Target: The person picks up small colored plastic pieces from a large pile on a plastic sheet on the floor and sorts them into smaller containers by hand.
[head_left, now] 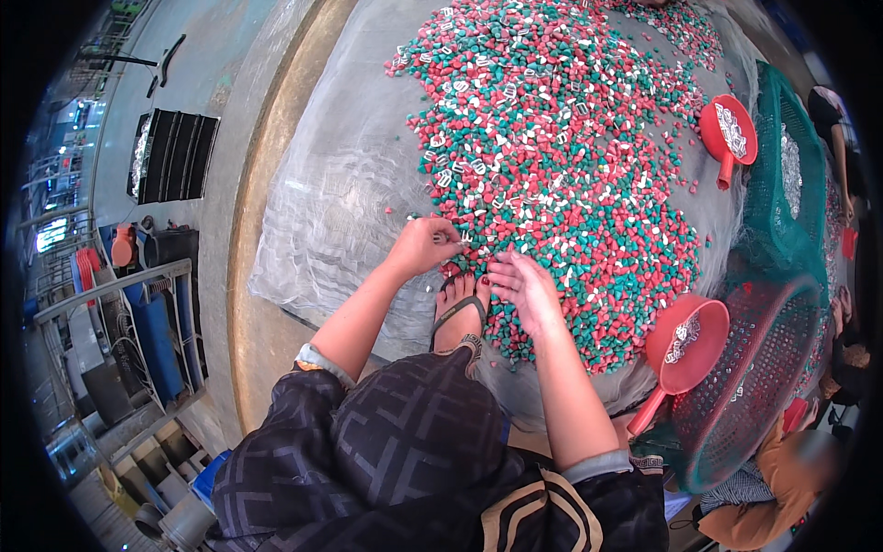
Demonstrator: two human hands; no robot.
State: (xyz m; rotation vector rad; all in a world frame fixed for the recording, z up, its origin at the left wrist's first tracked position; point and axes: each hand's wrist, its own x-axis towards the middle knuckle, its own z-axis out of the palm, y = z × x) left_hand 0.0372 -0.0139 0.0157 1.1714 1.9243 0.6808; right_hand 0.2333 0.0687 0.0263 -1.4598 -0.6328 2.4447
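A wide spread of small red, green and white pieces (552, 166) lies before me, with pale metal buckle-like frames (443, 177) scattered among them. My left hand (426, 247) is at the near left edge of the spread. Its fingertips are pressed together, and whatever is between them is too small to make out. To its right, my right hand (526, 290) is half turned up just over the pieces, its fingers loosely stretched and apart. My sandalled foot (460, 313) shows between the two hands.
The pieces rest on a translucent sheet (322, 221). At right are two red long-handled scoops, the near scoop (704, 359) and the far scoop (708, 129), both holding pale metal frames. Beyond them stand a green basket (759, 202) and a large red-green basket (777, 322). Other people (782, 488) sit farther right.
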